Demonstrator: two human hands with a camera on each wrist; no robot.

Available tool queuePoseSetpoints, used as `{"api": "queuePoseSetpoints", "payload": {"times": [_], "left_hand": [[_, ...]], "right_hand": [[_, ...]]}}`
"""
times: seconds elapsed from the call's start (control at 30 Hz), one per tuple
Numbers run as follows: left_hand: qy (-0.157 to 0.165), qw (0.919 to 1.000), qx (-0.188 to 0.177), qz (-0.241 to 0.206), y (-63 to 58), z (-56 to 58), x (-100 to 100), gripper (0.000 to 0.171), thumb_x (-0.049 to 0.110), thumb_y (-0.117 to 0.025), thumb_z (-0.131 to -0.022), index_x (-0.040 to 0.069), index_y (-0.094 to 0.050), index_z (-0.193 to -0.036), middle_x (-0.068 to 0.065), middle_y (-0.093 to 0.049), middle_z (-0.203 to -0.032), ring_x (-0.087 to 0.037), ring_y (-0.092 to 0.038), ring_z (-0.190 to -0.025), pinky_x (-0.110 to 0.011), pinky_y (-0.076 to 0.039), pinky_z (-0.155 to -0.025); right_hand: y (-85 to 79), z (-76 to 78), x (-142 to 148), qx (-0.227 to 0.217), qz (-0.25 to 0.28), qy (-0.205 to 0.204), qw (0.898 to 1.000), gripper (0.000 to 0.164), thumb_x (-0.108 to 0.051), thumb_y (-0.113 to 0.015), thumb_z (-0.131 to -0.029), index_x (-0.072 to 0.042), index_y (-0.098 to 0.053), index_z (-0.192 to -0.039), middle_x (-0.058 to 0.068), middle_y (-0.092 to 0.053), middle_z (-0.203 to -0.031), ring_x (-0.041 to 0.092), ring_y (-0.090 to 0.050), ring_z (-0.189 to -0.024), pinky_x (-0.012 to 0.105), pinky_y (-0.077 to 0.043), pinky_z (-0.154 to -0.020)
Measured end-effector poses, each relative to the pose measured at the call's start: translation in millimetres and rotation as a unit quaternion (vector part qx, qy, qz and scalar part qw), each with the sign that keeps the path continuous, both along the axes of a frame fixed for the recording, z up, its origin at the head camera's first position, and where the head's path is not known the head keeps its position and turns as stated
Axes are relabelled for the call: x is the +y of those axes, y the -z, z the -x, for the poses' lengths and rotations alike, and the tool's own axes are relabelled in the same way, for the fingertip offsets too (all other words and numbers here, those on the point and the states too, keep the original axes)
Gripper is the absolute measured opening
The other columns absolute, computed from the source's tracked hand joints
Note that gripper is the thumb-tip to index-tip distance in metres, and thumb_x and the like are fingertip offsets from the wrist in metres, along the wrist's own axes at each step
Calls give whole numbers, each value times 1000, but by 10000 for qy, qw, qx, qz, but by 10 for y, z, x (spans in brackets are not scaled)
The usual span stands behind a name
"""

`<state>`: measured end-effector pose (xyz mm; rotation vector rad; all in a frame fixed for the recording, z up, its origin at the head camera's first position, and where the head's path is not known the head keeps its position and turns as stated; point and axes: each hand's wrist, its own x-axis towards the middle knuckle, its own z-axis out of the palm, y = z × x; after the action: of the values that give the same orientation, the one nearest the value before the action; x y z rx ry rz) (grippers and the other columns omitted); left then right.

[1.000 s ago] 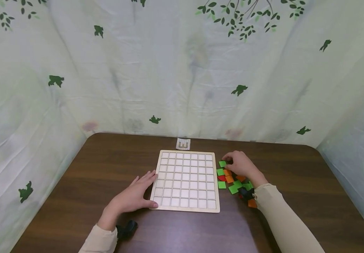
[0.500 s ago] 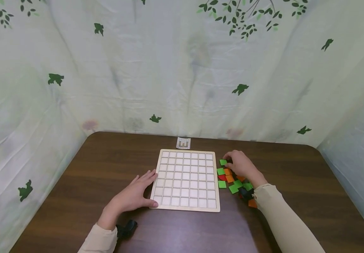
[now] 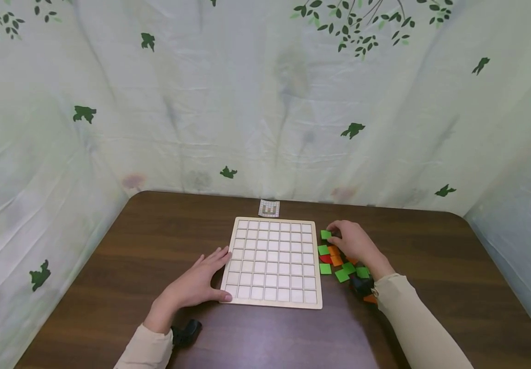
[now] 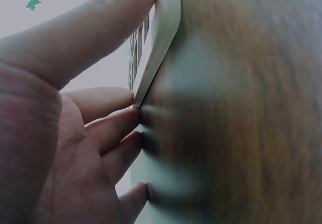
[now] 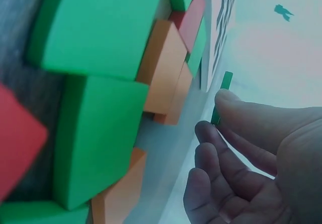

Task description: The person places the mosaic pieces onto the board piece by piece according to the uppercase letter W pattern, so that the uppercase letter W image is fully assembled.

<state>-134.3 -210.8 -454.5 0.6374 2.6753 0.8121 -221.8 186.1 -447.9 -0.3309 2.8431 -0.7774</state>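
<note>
Remotely, I view the right hand (image 3: 355,242) pinching a flat green square tile (image 3: 325,234) just right of the pale wooden grid board (image 3: 272,262), left hand (image 3: 197,283) spread against its opposite edge.

Pale hanging cloth (image 3: 247,102), leafy sprays (image 3: 345,29), green shapes (image 3: 353,130) — possibly birds, brown wood-grained table (image 3: 164,225)
</note>
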Motion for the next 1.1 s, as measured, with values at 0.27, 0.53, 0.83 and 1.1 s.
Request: {"api": "queuePoseSetpoints", "payload": {"times": [0.27,0.53,0.83,1.1], "left_hand": [[17,10000,4,44,30,6,-1,99,40,-84,-80,-2,-35,-154,-18,-26,-163,-38,-20,-151,-62,-11,-120],[-56,9999,-58,91,64,4,10,99,38,-85,-79,0,-34,-155,-15,-25,-164,-35,-19,-152,-60,-10,-121],[-66,10000,-68,21,53,10,13,100,38,-85,-79,-2,-34,-155,-16,-25,-164,-36,-19,-151,-61,-10,-120],[-63,10000,-23,-7,47,9,0,100,39,-85,-79,-2,-34,-155,-17,-26,-163,-37,-19,-151,-62,-11,-120]], "right_hand": [[-6,-78,-55,170,438,19,9989,31,-13,-70,-96,-1,-66,-125,14,-66,-113,24,-63,-90,39,-58,-78],[-35,-150,-170,388,613,91,9973,31,-15,-71,-95,-3,-68,-123,10,-66,-107,20,-58,-81,34,-54,-68],[-44,-155,-274,484,678,15,9965,31,-16,-73,-94,-5,-70,-122,5,-66,-98,19,-57,-82,34,-52,-69],[-44,-168,-354,366,639,-78,9973,31,-15,-74,-93,-6,-70,-122,5,-66,-100,19,-57,-83,34,-53,-72]]}}
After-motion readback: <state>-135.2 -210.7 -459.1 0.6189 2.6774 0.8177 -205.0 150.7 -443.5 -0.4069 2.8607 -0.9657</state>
